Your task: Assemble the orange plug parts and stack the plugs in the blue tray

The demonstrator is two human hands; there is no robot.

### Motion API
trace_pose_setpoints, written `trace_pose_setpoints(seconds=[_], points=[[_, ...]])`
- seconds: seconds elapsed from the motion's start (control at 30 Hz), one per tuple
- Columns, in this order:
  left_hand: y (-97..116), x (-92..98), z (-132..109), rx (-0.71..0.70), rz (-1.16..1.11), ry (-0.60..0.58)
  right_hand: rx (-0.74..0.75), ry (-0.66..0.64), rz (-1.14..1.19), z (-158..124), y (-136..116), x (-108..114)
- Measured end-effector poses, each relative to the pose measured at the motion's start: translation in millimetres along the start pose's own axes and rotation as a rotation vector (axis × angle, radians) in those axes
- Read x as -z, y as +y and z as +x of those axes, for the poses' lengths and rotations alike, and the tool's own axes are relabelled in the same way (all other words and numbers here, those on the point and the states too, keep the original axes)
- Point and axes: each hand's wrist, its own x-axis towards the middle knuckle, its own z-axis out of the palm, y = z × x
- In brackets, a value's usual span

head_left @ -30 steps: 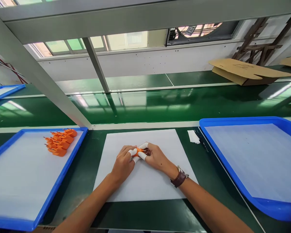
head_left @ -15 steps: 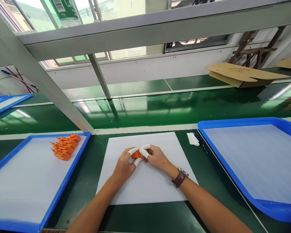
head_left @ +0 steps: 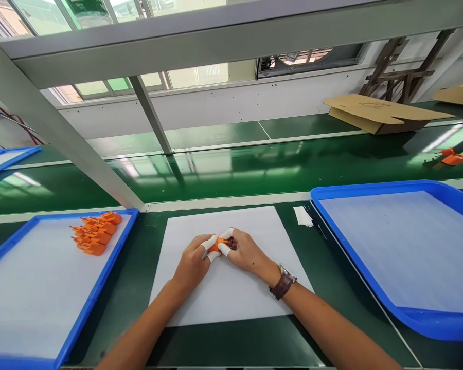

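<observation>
Between my two hands is a small orange plastic part (head_left: 215, 246), held just above a white sheet (head_left: 231, 293). My left hand (head_left: 194, 259) pinches its left side, with white covers on thumb and index finger. My right hand (head_left: 247, 251), whose thumb and index finger also wear white covers, grips the right end of the same part. Its exact shape is mostly hidden by the fingers. To the left, several similar orange parts (head_left: 96, 236) stand in tight rows in the far right corner of a blue tray (head_left: 96, 288) lined with white.
Another white-lined blue tray (head_left: 401, 252) lies at the right. Beside it are a small white paper piece (head_left: 303, 216) and a dark pen-like item (head_left: 318, 224). Behind runs a green belt (head_left: 231, 172) carrying orange pieces (head_left: 454, 158). A cardboard box (head_left: 386, 110) and metal frame bars (head_left: 146, 113) stand beyond.
My fingers have shifted on the orange part, so more of its right end shows between them. On the belt, the orange pieces at far right have moved left into fuller view.
</observation>
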Motion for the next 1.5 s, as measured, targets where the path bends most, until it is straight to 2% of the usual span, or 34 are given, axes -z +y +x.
trace_pose_setpoints(seconds=[0.17,0.3,0.5,0.87,1.23,1.33,1.5], points=[[-2,-1.6,0,-0.02,0.017,0.006,-0.01,-0.049,0.086,5,3,-1],[-3,-2.3,0,-0.03,0.018,0.003,-0.056,-0.038,0.133,5,4,-3],[0,-2.5,-2,0.047,0.024,-0.004,-0.062,0.012,0.064,1,8,-7],[2,0.0,0,0.111,0.015,-0.006,-0.053,-0.017,0.108,2,4,-5],[2,-1.5,-1,-0.041,0.041,0.017,0.036,-0.004,-0.066,-5,-4,-3],[-1,-3.6,-1,-0.069,0.018,0.022,-0.002,-0.006,-0.024,-1,-1,-3],[-2,-4.7,4,-0.063,-0.008,0.025,-0.112,-0.114,0.187,9,4,1]])
